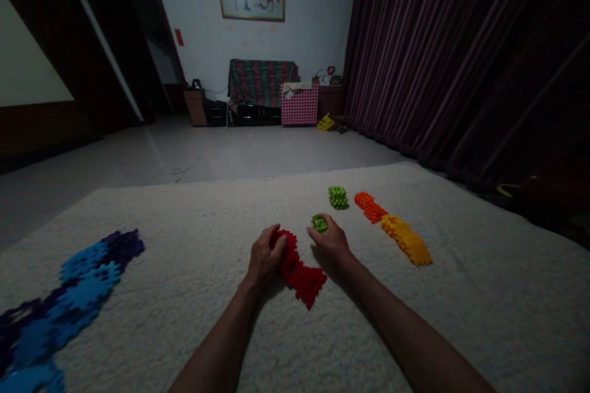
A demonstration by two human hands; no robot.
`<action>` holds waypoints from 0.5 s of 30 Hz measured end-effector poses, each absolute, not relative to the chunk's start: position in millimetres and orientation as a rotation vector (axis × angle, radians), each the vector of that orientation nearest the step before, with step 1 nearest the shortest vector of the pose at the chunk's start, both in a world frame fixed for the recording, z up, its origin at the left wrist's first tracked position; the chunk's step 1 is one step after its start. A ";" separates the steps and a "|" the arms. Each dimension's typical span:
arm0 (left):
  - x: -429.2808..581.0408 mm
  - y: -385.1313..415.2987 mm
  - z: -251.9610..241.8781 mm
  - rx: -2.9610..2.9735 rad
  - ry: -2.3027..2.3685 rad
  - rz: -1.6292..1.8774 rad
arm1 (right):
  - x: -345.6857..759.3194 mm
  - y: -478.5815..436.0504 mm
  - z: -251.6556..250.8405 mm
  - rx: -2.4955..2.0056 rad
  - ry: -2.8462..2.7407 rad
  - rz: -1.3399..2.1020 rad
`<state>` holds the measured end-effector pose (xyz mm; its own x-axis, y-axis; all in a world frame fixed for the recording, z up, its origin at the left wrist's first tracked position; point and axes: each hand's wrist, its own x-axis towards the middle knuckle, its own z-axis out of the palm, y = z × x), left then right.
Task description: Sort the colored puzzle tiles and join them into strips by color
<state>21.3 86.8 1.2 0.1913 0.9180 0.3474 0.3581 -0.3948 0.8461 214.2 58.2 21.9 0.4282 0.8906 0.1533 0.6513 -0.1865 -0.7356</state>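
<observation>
Red interlocking plastic pieces (308,282) lie in a bunch on the pale fleecy mat, directly in front of me. My left hand (266,253) is closed on the far left end of that red bunch, thumb on top. A little to the right, my right hand (332,238) pinches a small stack of green interlocking pieces (319,223) between thumb and fingers, just above the mat. Beyond it sits another green stack (338,197). Orange pieces (370,207) and a fanned row of yellow pieces (406,239) lie to the right of my right hand.
Blue pieces (87,288) and dark purple pieces (123,245) spread over the left of the mat (184,295). Past its far edge runs a tiled floor (258,150) with a thin cord. A cloth-covered cabinet (262,83) stands at the wall; dark curtains (415,55) hang on the right.
</observation>
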 end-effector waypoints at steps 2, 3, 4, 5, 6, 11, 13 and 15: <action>20.7 87.3 3.2 1.779 1.206 1.188 | 204.0 48.7 25.2 -1.764 -1.375 0.607; 20.5 87.7 3.6 1.756 1.206 1.195 | 202.1 43.1 26.4 -1.679 -1.427 0.655; 20.4 88.1 3.6 1.747 1.204 1.198 | 202.5 36.9 27.3 -1.606 -1.487 0.671; 20.4 88.5 3.3 1.749 1.202 1.200 | 204.6 30.1 28.0 -1.553 -1.552 0.666; 20.5 88.8 2.6 1.759 1.198 1.201 | 207.9 23.0 28.4 -1.532 -1.632 0.667; 23.9 89.3 -2.1 1.859 1.189 1.260 | 218.7 -4.4 25.8 -1.764 -1.979 0.723; 25.6 89.4 -2.8 1.906 1.217 1.262 | 215.0 -6.3 23.2 -1.841 -2.031 0.696; 26.4 89.5 -1.9 1.963 1.219 1.218 | 209.2 -3.4 20.6 -1.846 -2.062 0.681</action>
